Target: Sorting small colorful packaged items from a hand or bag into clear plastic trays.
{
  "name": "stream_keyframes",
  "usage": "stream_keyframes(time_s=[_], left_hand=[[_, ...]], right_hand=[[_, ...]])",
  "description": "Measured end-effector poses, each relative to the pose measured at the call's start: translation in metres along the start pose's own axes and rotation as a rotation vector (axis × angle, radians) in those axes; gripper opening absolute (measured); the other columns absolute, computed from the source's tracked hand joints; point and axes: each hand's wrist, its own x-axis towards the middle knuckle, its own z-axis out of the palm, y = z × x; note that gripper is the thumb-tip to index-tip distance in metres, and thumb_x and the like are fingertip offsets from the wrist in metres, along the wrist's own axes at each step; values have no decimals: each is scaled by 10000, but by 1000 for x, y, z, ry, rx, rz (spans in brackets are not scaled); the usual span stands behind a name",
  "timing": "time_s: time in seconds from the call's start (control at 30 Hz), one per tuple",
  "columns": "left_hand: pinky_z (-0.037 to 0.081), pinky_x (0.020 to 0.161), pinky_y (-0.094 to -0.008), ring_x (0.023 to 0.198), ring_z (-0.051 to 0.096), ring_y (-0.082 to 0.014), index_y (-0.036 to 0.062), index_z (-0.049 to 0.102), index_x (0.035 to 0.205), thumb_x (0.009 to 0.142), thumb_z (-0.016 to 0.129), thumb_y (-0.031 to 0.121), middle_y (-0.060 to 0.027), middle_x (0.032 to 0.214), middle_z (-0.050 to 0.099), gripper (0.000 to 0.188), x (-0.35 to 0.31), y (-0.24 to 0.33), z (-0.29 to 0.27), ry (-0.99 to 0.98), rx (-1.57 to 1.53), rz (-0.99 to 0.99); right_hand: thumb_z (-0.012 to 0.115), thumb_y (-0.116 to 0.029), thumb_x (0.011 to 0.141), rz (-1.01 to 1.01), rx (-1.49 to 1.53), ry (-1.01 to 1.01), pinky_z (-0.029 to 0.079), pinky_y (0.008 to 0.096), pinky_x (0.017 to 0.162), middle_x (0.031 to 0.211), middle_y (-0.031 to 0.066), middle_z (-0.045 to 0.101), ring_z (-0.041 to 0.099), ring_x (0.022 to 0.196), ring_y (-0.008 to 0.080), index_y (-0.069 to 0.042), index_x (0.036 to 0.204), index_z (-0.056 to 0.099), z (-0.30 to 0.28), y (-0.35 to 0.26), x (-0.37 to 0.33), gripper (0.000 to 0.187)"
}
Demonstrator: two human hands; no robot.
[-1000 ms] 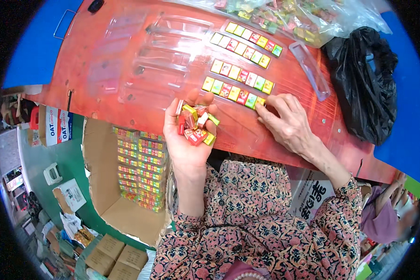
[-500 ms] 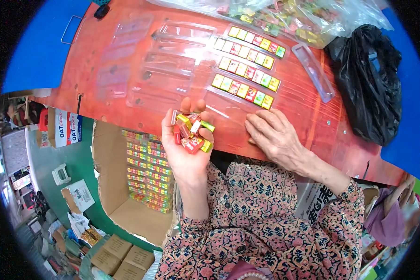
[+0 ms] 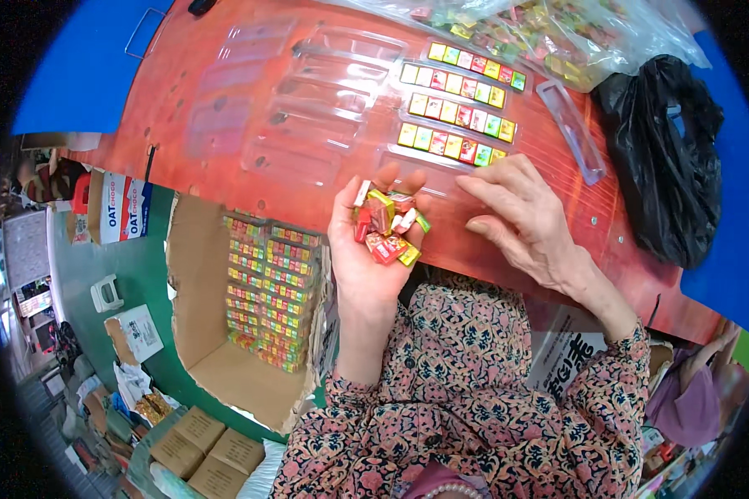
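Note:
My left hand [image 3: 363, 279] is cupped palm up over the near edge of the table, its fingers curled around a heap of small wrapped candies [image 3: 384, 226] in red, yellow, green and white. To its right, my right hand [image 3: 534, 223] hovers with thumb and fingers apart and nothing visible between them. Its fingertips are by the right end of the nearest row of candies [image 3: 451, 145]. Several such rows lie in clear plastic trays, one behind another. An empty clear tray [image 3: 416, 172] lies just in front of them, partly hidden by my left fingers.
More empty clear trays [image 3: 312, 160] lie on the red table [image 3: 216, 179] to the left. A loose tray [image 3: 570, 133] sits at right, beside a black plastic bag [image 3: 662, 166]. Behind is a clear bag of candies [image 3: 549, 41]. Below left, an open carton [image 3: 195, 287] holds packed candies.
My left hand has moved right with its candies, closer to the filled rows. My right hand has risen off the table edge, and its fingers have spread. The whole view has shifted slightly.

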Motion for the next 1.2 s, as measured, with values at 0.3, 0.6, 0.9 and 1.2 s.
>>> stream_keyframes(time_s=[0.3,0.6,0.9,1.2], left_hand=[[507,752,-347,860,611,-233,6,582,1039,877,482,327,-120,921,630,373,-4,-18,1,-56,-70,-12],[552,589,-358,818,632,-279,27,587,1031,884,472,335,-163,951,629,360,-13,-4,-14,67,70,7],[576,608,-419,880,603,-355,18,572,1072,898,458,322,-225,1073,578,368,-15,-3,-22,46,-72,-37],[577,587,-360,841,636,-337,27,572,1058,903,437,353,-207,1029,611,385,-12,-4,-11,100,13,-9]], right_hand=[[700,-49,655,-135,143,9,441,338,711,907,88,586,550,861,250,-26,920,631,19,-36,28,275],[677,-24,746,443,530,185,448,192,620,758,46,626,569,693,69,-20,975,663,12,-12,30,229],[692,-17,699,150,46,220,469,296,570,720,82,574,588,666,206,-1,775,596,51,17,26,123],[689,-52,699,86,-50,222,450,326,628,782,94,551,559,736,232,-12,833,613,53,11,28,160]])
